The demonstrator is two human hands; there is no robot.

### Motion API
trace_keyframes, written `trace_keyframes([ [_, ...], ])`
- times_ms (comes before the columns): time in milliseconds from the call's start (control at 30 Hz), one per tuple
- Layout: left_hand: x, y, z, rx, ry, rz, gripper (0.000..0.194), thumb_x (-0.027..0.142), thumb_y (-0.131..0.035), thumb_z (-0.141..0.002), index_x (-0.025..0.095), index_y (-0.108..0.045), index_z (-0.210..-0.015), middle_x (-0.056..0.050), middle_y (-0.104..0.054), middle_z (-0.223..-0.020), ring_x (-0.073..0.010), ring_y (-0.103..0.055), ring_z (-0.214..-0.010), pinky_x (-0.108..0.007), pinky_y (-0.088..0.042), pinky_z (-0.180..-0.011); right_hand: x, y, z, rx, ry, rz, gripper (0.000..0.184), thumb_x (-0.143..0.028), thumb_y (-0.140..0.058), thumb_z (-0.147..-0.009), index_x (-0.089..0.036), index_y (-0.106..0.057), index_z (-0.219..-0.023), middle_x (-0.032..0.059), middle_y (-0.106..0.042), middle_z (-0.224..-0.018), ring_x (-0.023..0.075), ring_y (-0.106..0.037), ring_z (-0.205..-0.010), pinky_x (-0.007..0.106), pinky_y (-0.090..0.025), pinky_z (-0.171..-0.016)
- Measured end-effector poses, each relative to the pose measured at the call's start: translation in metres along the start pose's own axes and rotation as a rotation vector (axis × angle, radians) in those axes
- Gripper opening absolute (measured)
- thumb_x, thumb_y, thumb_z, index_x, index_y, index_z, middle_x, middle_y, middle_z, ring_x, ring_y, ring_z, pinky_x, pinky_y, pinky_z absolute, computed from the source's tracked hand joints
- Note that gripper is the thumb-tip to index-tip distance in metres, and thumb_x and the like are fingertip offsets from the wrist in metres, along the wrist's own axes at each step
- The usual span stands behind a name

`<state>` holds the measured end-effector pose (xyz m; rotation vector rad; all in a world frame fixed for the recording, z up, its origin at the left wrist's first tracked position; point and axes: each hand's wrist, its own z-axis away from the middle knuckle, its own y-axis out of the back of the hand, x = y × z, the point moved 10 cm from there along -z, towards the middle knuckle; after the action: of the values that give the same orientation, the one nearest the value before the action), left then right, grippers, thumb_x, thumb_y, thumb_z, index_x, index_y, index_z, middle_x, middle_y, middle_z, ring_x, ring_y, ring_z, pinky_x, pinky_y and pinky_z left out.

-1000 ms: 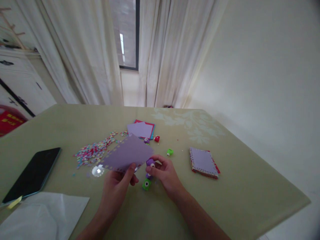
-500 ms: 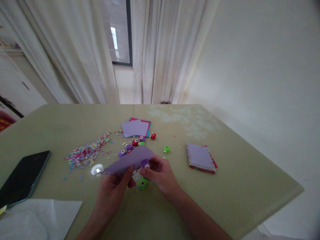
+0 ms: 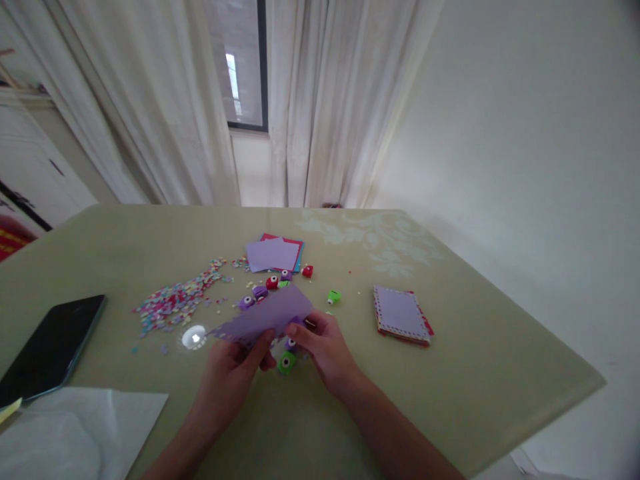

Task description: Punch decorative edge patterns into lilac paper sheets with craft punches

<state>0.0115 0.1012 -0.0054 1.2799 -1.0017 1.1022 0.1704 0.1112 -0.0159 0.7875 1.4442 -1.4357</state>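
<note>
My left hand (image 3: 235, 367) is closed on the lower edge of a purple paper card (image 3: 267, 312), thumb on top. The card is tilted above the table, and its left edge shows punched holes. At the card's right side, my right hand (image 3: 325, 343) pinches a small purple paper punch (image 3: 299, 321), mostly hidden by the thumb and fingers. Just below the hands lie a green punch (image 3: 287, 363) and another purple punch (image 3: 291, 345). Beyond the card, several more punches lie on the table, among them a red punch (image 3: 272, 283) and a purple punch (image 3: 246, 303).
Colourful paper confetti (image 3: 175, 300) is heaped on the left, near a shiny round disc (image 3: 194, 337). A black phone (image 3: 55, 343) and a white sheet (image 3: 85, 427) lie at near left. A card stack (image 3: 275, 255) is at the back, and punched cards (image 3: 400, 315) at right.
My right hand has brought the purple punch up against the card's right edge. The card has tipped flatter, uncovering punches behind it. The view has shifted slightly.
</note>
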Motion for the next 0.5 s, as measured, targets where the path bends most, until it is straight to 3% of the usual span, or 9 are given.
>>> trace_keyframes([
  [267,-0.009,-0.003,0.000,-0.028,-0.028,-0.036,0.047,0.059,-0.068,-0.085,0.022,-0.069,-0.056,-0.004,-0.071,-0.056,-0.0220,-0.068,-0.053,-0.029,-0.052,-0.053,0.001,0.001,-0.001,0.020,0.027,-0.002,0.038,-0.052,-0.092,-0.074,-0.020,-0.082,-0.092,0.0010,-0.070,-0.081,0.0153,-0.054,-0.069,0.028,-0.043,-0.067],
  [500,0.001,0.000,0.001,0.001,-0.034,0.026,0.045,0.060,-0.072,-0.081,0.023,-0.069,-0.056,-0.003,-0.069,-0.053,-0.0220,-0.066,-0.051,-0.029,-0.053,-0.054,0.000,-0.002,0.001,0.014,0.030,0.022,0.041,-0.055,-0.094,-0.068,-0.019,-0.079,-0.082,-0.0006,-0.065,-0.071,0.0144,-0.050,-0.063,0.028,-0.039,-0.062],
])
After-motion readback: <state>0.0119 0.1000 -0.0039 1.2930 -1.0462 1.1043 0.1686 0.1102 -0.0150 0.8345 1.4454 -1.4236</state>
